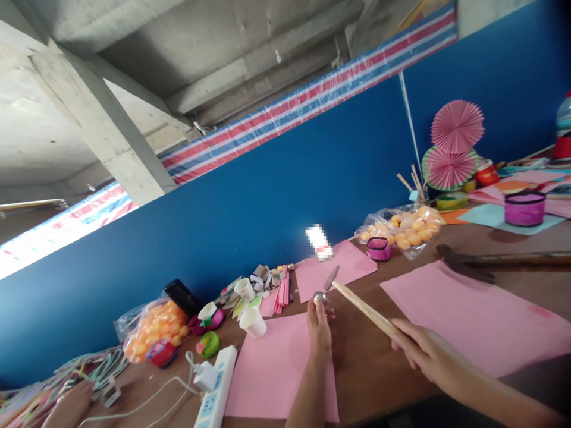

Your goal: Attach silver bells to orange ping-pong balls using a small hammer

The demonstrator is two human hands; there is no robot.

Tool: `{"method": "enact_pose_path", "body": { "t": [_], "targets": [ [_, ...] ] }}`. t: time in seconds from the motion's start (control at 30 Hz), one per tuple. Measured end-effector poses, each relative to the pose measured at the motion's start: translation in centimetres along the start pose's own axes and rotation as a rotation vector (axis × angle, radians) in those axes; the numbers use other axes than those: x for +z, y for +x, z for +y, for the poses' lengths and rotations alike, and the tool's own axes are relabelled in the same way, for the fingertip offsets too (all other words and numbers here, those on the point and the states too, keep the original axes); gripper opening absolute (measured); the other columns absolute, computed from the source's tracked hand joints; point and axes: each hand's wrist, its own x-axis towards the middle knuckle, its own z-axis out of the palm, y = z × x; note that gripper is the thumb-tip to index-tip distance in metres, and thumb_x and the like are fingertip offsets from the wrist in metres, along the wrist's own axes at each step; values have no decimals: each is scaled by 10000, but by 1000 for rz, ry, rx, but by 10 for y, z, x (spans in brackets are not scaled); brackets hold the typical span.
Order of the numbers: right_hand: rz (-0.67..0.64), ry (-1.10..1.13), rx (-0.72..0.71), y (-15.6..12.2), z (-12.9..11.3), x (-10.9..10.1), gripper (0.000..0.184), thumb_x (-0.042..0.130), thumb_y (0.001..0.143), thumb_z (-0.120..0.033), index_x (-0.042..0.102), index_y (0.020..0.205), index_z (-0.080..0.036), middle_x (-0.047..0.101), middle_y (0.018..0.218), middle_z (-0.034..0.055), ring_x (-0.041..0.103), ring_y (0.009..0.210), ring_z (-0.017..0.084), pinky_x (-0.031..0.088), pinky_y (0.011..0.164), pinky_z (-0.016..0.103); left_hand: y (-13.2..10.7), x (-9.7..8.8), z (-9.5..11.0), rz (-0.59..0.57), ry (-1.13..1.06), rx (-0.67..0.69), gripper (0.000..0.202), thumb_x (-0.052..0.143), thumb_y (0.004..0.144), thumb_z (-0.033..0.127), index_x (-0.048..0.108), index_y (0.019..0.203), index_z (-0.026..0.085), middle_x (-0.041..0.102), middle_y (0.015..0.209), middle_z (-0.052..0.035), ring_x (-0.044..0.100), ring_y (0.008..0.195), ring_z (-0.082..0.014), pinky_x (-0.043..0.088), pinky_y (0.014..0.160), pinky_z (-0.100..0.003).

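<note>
Near the middle of the table my left hand [319, 327] has its fingers closed around a small shiny silver ball [320, 298], which looks like crumpled foil. My right hand [417, 348] grips the pale wooden handle of a hammer [363, 309]. The hammer's grey head is raised just above and to the right of the ball, apart from it. Beneath my left forearm lies a pink paper sheet [272, 374]. A white paper cup [253, 323] stands on the sheet's far left corner.
A white power strip [217, 386] with a plugged-in charger and cable lies left. Bags of orange balls [156, 327] stand farther back. At right, a dark-headed hammer [513, 259] lies by another pink sheet [473, 315]. Another person's hand [75, 401] is at lower left.
</note>
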Motion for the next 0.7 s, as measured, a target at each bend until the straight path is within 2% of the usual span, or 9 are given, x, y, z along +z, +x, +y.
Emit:
{"method": "enact_pose_path", "body": {
  "t": [0.1,0.3,0.5,0.6,0.7],
  "targets": [
    [-20,-10,-3,0,2,1,310,300,862,-422,492,745,-209,476,533,-38,450,429,94,330,406,190,0,0,0,-18,56,58,354,477,810,461,556,963,151,586,823,-55,554,633,-106,473,583,-226],
    [-1,2,-9,2,4,-2,321,290,866,-427,493,750,-207,462,516,-46,437,418,91,324,409,196,2,-2,-5,38,-20,-7,386,533,784,441,507,1057,169,581,930,-71,599,730,-125,493,634,-240],
    [-31,-4,7,-1,3,-2,308,299,860,-416,492,741,-207,491,539,-31,466,442,96,336,414,193,1,-1,-5,-36,-7,8,521,512,795,456,382,1239,217,579,1034,-99,602,686,-115,497,576,-233],
    [-18,-3,13,-2,2,-2,325,285,866,-430,493,748,-210,467,522,-38,441,424,93,322,401,191,0,-1,-4,-12,-22,-16,519,484,804,474,383,1249,227,582,1043,-93,598,705,-116,490,573,-226],
    [-24,-5,16,-2,1,-3,309,316,855,-429,493,728,-210,479,526,-32,457,441,99,327,405,190,0,-1,-3,-48,-7,-17,514,500,790,483,415,1221,216,594,1022,-96,603,687,-121,485,557,-226]
  ]
}}
